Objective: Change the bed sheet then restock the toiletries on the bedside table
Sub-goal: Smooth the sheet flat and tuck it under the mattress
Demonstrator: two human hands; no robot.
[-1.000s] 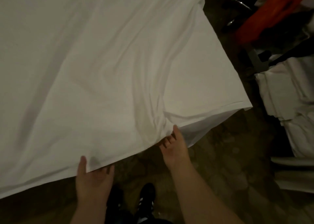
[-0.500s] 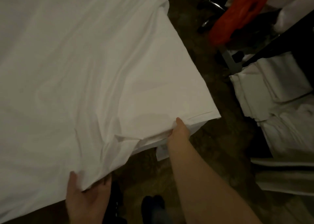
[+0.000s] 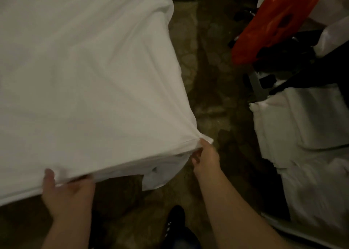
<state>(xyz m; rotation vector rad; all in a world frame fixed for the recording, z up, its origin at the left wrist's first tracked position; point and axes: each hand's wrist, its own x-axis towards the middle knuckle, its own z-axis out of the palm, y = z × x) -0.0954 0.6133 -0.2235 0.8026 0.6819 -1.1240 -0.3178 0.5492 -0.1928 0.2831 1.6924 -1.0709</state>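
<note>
- Right hand (image 3: 204,157), low and right of centre, pinches the corner of the white bed sheet (image 3: 85,82); I see creases fanning out from that pinch, so the cloth is under pull.
- Left hand (image 3: 66,192), at lower left, grips the sheet's near hem, thumb on top and fingers curled beneath.
- Across the whole upper left the sheet is spread over the bed, its near edge hanging toward the floor (image 3: 204,75).
- I judge it light, soft and limp: it follows a pull, bunches easily and slips if held loosely. Corners and hem are the sensible places to hold.
- At right sit stacked white linen (image 3: 302,135) and an orange plastic bag (image 3: 279,20).
- No brand, label or writing is legible; the view is dim and blurred.
</note>
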